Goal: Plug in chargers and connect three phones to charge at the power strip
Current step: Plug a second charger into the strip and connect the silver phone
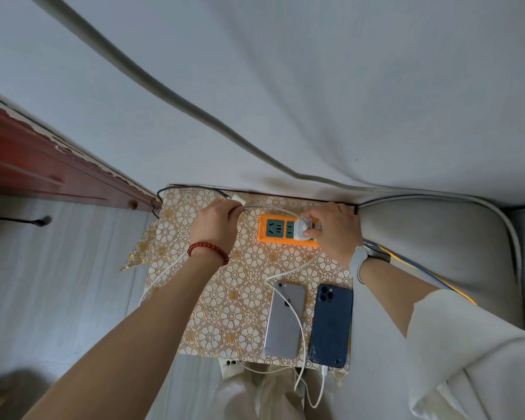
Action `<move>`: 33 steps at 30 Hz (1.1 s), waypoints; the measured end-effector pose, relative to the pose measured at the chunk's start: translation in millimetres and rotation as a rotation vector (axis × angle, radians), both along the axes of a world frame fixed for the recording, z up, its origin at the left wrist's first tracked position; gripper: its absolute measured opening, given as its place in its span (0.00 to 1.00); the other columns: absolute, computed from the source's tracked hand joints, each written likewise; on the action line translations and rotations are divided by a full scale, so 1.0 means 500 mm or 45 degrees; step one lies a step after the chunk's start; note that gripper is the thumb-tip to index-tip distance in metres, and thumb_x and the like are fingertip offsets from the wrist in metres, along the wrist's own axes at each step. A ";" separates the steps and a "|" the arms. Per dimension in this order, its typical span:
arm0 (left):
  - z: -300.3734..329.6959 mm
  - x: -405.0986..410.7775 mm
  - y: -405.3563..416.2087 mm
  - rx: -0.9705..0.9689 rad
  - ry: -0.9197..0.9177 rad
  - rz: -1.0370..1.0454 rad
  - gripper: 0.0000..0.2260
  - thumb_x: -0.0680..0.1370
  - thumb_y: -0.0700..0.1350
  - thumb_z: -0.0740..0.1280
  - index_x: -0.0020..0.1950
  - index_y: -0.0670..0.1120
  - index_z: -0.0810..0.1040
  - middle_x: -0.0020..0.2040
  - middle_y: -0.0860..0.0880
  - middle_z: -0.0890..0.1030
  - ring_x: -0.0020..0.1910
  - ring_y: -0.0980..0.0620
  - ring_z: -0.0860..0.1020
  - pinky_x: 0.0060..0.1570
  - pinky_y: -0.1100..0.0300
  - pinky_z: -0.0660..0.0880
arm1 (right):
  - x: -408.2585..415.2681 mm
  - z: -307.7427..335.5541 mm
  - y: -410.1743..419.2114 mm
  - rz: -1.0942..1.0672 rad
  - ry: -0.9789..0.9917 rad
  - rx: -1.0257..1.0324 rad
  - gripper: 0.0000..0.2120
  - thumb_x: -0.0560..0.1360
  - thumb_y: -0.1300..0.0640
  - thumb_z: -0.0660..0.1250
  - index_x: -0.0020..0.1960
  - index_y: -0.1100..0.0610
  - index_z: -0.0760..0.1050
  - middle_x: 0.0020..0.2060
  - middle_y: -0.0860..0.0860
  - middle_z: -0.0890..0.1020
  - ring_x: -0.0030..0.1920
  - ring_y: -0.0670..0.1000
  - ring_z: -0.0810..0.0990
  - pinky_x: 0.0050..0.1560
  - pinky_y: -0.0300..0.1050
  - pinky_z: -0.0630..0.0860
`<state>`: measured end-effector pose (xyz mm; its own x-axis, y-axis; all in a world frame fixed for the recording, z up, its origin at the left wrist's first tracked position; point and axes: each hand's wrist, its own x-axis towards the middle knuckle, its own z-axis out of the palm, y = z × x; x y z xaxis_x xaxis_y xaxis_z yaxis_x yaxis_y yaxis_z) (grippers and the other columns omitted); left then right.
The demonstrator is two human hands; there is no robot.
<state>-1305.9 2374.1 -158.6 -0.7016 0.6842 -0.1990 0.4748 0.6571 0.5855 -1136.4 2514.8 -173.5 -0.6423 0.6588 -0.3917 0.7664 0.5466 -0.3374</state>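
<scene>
Right hand (335, 228) pinches white charger block (304, 230) into orange plastic power strip (273, 231), best pressed straight down; left hand (217, 221) grips another white plug (238, 200).

Orange power strip (281, 230) holds a white charger (302, 230); silver phone (284, 321) and blue phone (331, 325) lie face-down.

Right end of strip (285, 230) hidden under right hand (335, 230). Charger (302, 228) half covered by fingers. Third phone (228, 365) nearly all hidden below cloth (225, 298) edge, only a corner showing. Cable ends near strip lost under left hand (214, 227). Sleeve (467, 359) cut off at frame edge.
</scene>
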 end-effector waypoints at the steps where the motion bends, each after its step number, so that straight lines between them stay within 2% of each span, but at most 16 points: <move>1: -0.002 -0.001 0.000 -0.007 -0.011 -0.001 0.09 0.77 0.46 0.61 0.51 0.44 0.80 0.47 0.45 0.80 0.43 0.47 0.76 0.39 0.59 0.71 | -0.001 0.001 0.001 0.003 -0.023 0.008 0.15 0.70 0.52 0.68 0.56 0.47 0.75 0.56 0.52 0.76 0.60 0.56 0.69 0.57 0.52 0.65; 5: -0.012 0.001 -0.022 -0.059 -0.088 -0.071 0.10 0.77 0.47 0.61 0.52 0.45 0.78 0.48 0.46 0.81 0.43 0.49 0.77 0.45 0.54 0.77 | -0.005 0.004 -0.003 0.014 -0.082 0.044 0.14 0.71 0.50 0.68 0.56 0.46 0.74 0.54 0.53 0.76 0.59 0.57 0.70 0.56 0.52 0.65; 10: -0.029 0.010 -0.108 -0.142 -0.220 -0.091 0.10 0.75 0.49 0.65 0.53 0.45 0.78 0.46 0.49 0.81 0.42 0.56 0.76 0.42 0.62 0.72 | 0.004 0.011 -0.024 -0.001 -0.092 0.040 0.17 0.73 0.52 0.65 0.62 0.47 0.71 0.60 0.54 0.73 0.63 0.57 0.67 0.62 0.55 0.63; 13: -0.040 0.014 -0.177 -0.219 -0.258 -0.082 0.08 0.75 0.46 0.65 0.50 0.46 0.79 0.45 0.49 0.82 0.44 0.54 0.77 0.42 0.62 0.71 | 0.026 0.025 -0.071 -0.053 0.144 0.104 0.20 0.75 0.57 0.61 0.66 0.53 0.68 0.64 0.56 0.72 0.65 0.58 0.69 0.63 0.59 0.67; 16: -0.047 0.012 -0.260 -0.303 -0.300 0.004 0.06 0.75 0.44 0.65 0.49 0.46 0.79 0.46 0.48 0.83 0.47 0.51 0.78 0.44 0.62 0.71 | 0.041 0.055 -0.148 -0.209 0.504 0.150 0.18 0.75 0.63 0.60 0.64 0.62 0.69 0.61 0.60 0.74 0.62 0.61 0.72 0.61 0.58 0.70; 18: -0.054 0.011 -0.313 -0.335 -0.323 0.026 0.07 0.75 0.43 0.65 0.49 0.45 0.80 0.48 0.47 0.83 0.49 0.51 0.78 0.47 0.61 0.70 | 0.042 0.073 -0.205 -0.370 0.670 0.090 0.18 0.75 0.66 0.59 0.65 0.65 0.67 0.61 0.62 0.73 0.64 0.60 0.70 0.66 0.54 0.66; 21: -0.058 0.011 -0.383 -0.387 -0.277 -0.028 0.08 0.74 0.43 0.66 0.51 0.44 0.80 0.50 0.46 0.82 0.52 0.48 0.77 0.53 0.57 0.70 | 0.043 0.083 -0.292 -0.573 0.755 -0.039 0.18 0.76 0.67 0.57 0.66 0.65 0.64 0.63 0.62 0.70 0.66 0.56 0.67 0.69 0.47 0.63; 24: -0.056 0.006 -0.428 -0.462 -0.145 -0.174 0.09 0.74 0.41 0.65 0.52 0.43 0.79 0.53 0.44 0.82 0.55 0.44 0.76 0.57 0.52 0.71 | 0.055 0.077 -0.369 -0.692 0.672 -0.359 0.17 0.77 0.64 0.55 0.66 0.59 0.64 0.63 0.57 0.69 0.62 0.50 0.70 0.59 0.41 0.68; 26: -0.043 -0.004 -0.437 -0.528 -0.172 -0.124 0.08 0.76 0.43 0.63 0.51 0.44 0.79 0.50 0.43 0.82 0.51 0.43 0.78 0.51 0.53 0.73 | 0.062 0.068 -0.418 -0.608 0.567 -0.506 0.16 0.77 0.64 0.54 0.65 0.57 0.66 0.60 0.54 0.72 0.59 0.50 0.73 0.56 0.42 0.71; 28: -0.023 -0.017 -0.430 -0.531 -0.333 -0.027 0.06 0.76 0.44 0.62 0.46 0.46 0.78 0.43 0.44 0.83 0.44 0.46 0.80 0.45 0.55 0.75 | 0.061 0.060 -0.461 -0.566 0.512 -0.643 0.15 0.77 0.66 0.55 0.62 0.57 0.70 0.55 0.54 0.77 0.56 0.51 0.77 0.56 0.44 0.74; 31: 0.026 -0.035 -0.417 -0.265 -0.954 0.273 0.06 0.76 0.39 0.63 0.40 0.46 0.77 0.40 0.43 0.81 0.33 0.52 0.82 0.40 0.55 0.81 | 0.044 0.063 -0.513 -0.713 0.495 -0.857 0.15 0.75 0.67 0.56 0.58 0.56 0.72 0.50 0.50 0.78 0.53 0.53 0.79 0.49 0.37 0.73; 33: 0.066 -0.046 -0.417 -0.087 -1.306 0.453 0.05 0.76 0.38 0.63 0.42 0.44 0.77 0.40 0.44 0.80 0.33 0.51 0.83 0.37 0.57 0.82 | 0.028 0.073 -0.539 -0.740 0.497 -0.985 0.16 0.75 0.66 0.56 0.60 0.55 0.71 0.52 0.49 0.78 0.56 0.52 0.77 0.49 0.33 0.72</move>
<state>-1328.8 2165.6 -125.4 -0.3353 0.4402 -0.8329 -0.4435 0.7063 0.5518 -1122.2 2245.6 -136.9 -0.4791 0.5648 -0.6720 0.6045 -0.3427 -0.7191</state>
